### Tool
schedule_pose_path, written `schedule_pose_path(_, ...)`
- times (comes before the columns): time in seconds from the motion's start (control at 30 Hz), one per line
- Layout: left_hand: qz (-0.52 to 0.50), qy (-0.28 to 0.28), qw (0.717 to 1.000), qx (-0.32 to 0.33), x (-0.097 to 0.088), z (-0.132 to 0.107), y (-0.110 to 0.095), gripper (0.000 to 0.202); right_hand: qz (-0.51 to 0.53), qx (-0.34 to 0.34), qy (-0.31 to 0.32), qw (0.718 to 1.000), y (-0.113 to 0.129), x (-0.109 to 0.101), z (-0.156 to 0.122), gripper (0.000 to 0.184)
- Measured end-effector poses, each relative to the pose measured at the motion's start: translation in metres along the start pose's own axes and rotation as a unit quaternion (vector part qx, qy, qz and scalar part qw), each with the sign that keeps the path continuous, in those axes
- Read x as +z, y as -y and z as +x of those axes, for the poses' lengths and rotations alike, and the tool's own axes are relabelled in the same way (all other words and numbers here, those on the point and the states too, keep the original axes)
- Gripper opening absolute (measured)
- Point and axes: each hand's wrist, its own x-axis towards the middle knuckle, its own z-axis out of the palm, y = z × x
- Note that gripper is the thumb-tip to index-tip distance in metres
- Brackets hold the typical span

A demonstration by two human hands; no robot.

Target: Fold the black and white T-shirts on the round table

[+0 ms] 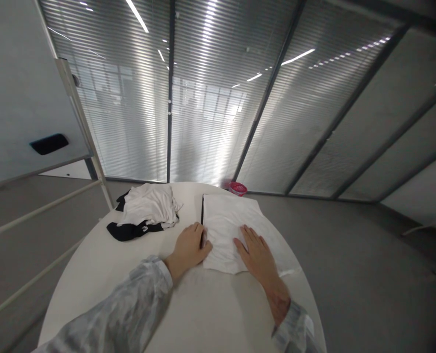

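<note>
A white garment [225, 215], perhaps a shirt, lies spread on the round white table [129, 294], with a thin black edge showing along its left side. My left hand [189, 247] is at that left edge, fingers curled and thumb over the fabric, closed around the border. Farther right, my right hand [258, 255] rests flat on the garment with its fingers stretched out. Some white fabric extends past the right hand toward the table's right rim.
On the table's far left is a crumpled pile of pale clothing [147, 203] over a black cloth item [125, 231]. A pink basket [238, 189] stands beyond the far rim. To the left is a whiteboard [19, 98] on a metal frame [103, 184]; glass panels with blinds [203, 122] stand behind.
</note>
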Motion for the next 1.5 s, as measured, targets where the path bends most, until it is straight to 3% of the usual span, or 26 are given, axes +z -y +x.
schedule_pose_path(0.07, -0.002, 0.012, 1.0, 0.003, -0.004, -0.001, -0.002, 0.013, -0.04, 0.035, 0.001, 0.999, 0.0, 0.0, 0.0, 0.053)
schedule_pose_path(0.13, -0.005, 0.024, 1.0, 0.002, -0.006, -0.001, -0.002, 0.013, -0.063, 0.059, 0.009, 0.996, 0.003, -0.001, 0.003, 0.053)
schedule_pose_path(0.27, -0.007, 0.037, 0.999, -0.024, -0.004, -0.001, -0.001, 0.033, -0.029, 0.031, 0.021, 0.999, 0.011, -0.005, 0.01, 0.045)
schedule_pose_path(0.53, -0.159, 0.065, 0.985, -0.022, 0.005, 0.002, 0.016, 0.027, 0.021, 0.022, 0.015, 0.999, 0.015, -0.01, 0.018, 0.013)
schedule_pose_path(0.77, -0.405, 0.051, 0.912, -0.047, 0.009, 0.0, 0.02, 0.039, 0.008, 0.036, 0.022, 0.999, 0.015, -0.006, 0.017, 0.013)
schedule_pose_path(0.93, -0.489, 0.065, 0.866, -0.082, 0.014, -0.002, 0.015, 0.045, 0.015, 0.035, 0.017, 0.999, 0.017, -0.006, 0.018, 0.012)
schedule_pose_path(1.1, -0.528, 0.079, 0.836, -0.129, 0.015, -0.021, 0.0, 0.044, 0.012, 0.03, 0.012, 0.999, 0.018, -0.007, 0.019, 0.012)
schedule_pose_path(1.23, -0.505, 0.085, 0.85, -0.125, 0.011, -0.037, -0.007, 0.04, 0.014, 0.023, 0.012, 1.0, 0.017, -0.008, 0.019, 0.013)
schedule_pose_path(1.37, -0.466, 0.141, 0.87, -0.076, 0.003, -0.041, -0.01, 0.029, 0.017, 0.027, 0.017, 0.999, 0.017, -0.009, 0.018, 0.013)
schedule_pose_path(1.5, -0.333, 0.155, 0.93, -0.028, -0.006, -0.045, -0.014, 0.008, 0.018, 0.024, 0.005, 1.0, 0.016, -0.006, 0.016, 0.015)
